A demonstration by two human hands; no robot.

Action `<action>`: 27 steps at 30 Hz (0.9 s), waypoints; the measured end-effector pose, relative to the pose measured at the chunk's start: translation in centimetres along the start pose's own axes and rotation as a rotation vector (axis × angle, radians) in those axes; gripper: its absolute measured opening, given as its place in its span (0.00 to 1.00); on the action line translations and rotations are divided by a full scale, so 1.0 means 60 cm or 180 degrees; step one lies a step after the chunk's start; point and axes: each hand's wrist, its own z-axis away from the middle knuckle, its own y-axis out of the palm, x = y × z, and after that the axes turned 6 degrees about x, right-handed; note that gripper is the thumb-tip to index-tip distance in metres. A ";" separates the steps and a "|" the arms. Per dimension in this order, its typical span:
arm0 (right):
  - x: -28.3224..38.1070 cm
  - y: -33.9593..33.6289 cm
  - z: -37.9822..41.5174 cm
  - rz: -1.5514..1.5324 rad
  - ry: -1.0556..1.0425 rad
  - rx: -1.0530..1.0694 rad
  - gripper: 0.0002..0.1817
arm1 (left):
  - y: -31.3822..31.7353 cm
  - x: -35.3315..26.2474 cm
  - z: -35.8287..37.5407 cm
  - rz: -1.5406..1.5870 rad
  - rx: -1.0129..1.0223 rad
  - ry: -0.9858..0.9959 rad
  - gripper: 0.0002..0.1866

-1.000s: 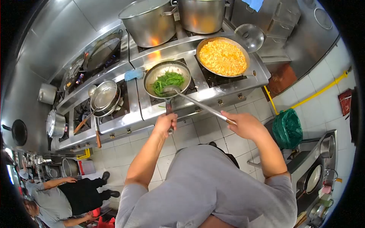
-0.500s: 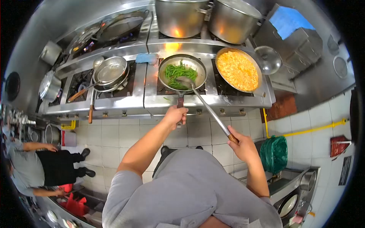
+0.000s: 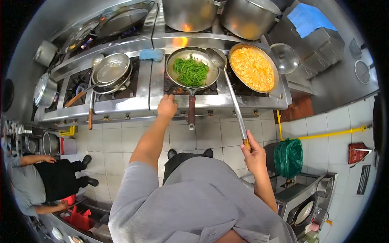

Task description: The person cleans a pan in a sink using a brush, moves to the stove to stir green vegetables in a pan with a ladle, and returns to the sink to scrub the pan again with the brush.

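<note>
The right hand [image 3: 255, 156], gripping a long steel ladle [image 3: 217, 58] at the unheld round metal pan's [image 3: 212, 74] two o'clock, could jolt that pan; the left hand's [image 3: 167, 107] grip is unclear.

Two large steel stockpots [image 3: 188, 15] run past the upper edge, lettering on the small black wall sign [image 3: 363, 179] is too small to read, the right hand [image 3: 256, 157] partly hides the long steel ladle [image 3: 236, 106]'s wooden end, and whatever the left hand [image 3: 167, 107]'s fingers cover is hidden.
</note>
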 end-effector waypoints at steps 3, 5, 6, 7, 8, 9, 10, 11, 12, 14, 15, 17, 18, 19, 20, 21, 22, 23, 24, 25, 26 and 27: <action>-0.011 -0.007 0.014 0.0033 0.0093 -0.0066 0.31 | -0.009 -0.002 -0.038 -0.0504 0.0909 -0.0117 0.13; -0.016 -0.010 0.025 -0.0090 0.0256 -0.0072 0.31 | -0.002 0.000 -0.057 -0.0886 0.1685 -0.0368 0.19; -0.019 -0.012 0.029 -0.0195 0.0374 -0.0021 0.32 | -0.007 -0.011 -0.056 -0.0897 0.1700 -0.0312 0.19; -0.026 -0.013 0.033 -0.0214 0.0388 -0.0066 0.32 | -0.015 -0.021 -0.047 -0.0818 0.1684 -0.0493 0.19; -0.038 -0.012 0.036 -0.0218 0.0280 -0.0106 0.32 | -0.020 -0.029 -0.037 -0.0736 0.1658 -0.0678 0.19; -0.050 -0.012 0.038 -0.0220 0.0169 -0.0142 0.33 | -0.006 -0.025 -0.022 -0.0441 0.1251 -0.0860 0.19; -0.061 -0.010 0.039 -0.0234 0.0165 -0.0175 0.33 | 0.030 -0.008 0.002 0.0726 0.0284 -0.1021 0.16; -0.072 -0.008 0.041 -0.0345 0.0047 -0.0207 0.34 | 0.078 0.015 0.026 0.1886 -0.0692 -0.1144 0.14; -0.078 -0.007 0.042 -0.0456 -0.0067 -0.0239 0.36 | 0.137 0.038 0.044 0.3444 -0.1255 -0.1877 0.10; -0.049 -0.019 0.049 -0.0320 0.0169 -0.0196 0.35 | 0.166 -0.002 0.093 0.5049 -0.1121 -0.2488 0.07; -0.039 -0.025 0.051 -0.0156 0.0380 -0.0108 0.35 | 0.157 -0.068 0.128 0.5072 -0.0469 -0.2348 0.06; -0.047 -0.022 0.035 -0.0240 0.0226 -0.0096 0.36 | 0.198 -0.146 0.146 0.4853 0.1348 -0.3268 0.05; -0.049 -0.018 0.030 -0.0337 0.0105 -0.0098 0.36 | 0.172 -0.200 0.152 0.5493 0.2962 -0.1620 0.19; -0.045 -0.019 0.022 -0.0348 0.0081 -0.0080 0.36 | 0.100 -0.276 0.167 0.4988 0.3490 -0.1099 0.24; -0.037 -0.022 0.014 -0.0422 0.0181 0.0004 0.36 | 0.043 -0.327 0.178 0.4437 0.3975 -0.0583 0.29; -0.034 -0.023 0.012 -0.0492 0.0294 0.0093 0.35 | 0.046 -0.326 0.183 0.4432 0.3956 -0.0594 0.29; -0.040 -0.020 0.011 -0.0491 0.0283 0.0118 0.35 | 0.053 -0.321 0.187 0.3624 0.3986 0.0143 0.33; -0.051 -0.015 0.003 -0.0457 0.0075 0.0056 0.35 | 0.061 -0.316 0.186 0.2786 0.3927 0.0843 0.37; -0.059 -0.011 -0.007 -0.0429 -0.0147 -0.0007 0.34 | 0.071 -0.294 0.183 0.2778 0.3873 0.0837 0.37; -0.064 -0.010 -0.018 -0.0439 -0.0193 0.0017 0.34 | 0.081 -0.253 0.178 0.3179 0.3963 -0.0270 0.35; -0.070 -0.010 -0.026 -0.0358 -0.0294 0.0083 0.34 | 0.086 -0.208 0.174 0.3536 0.3976 -0.1401 0.33; -0.073 -0.009 -0.032 -0.0279 -0.0390 0.0145 0.34 | 0.086 -0.158 0.169 0.4413 0.3548 -0.1981 0.29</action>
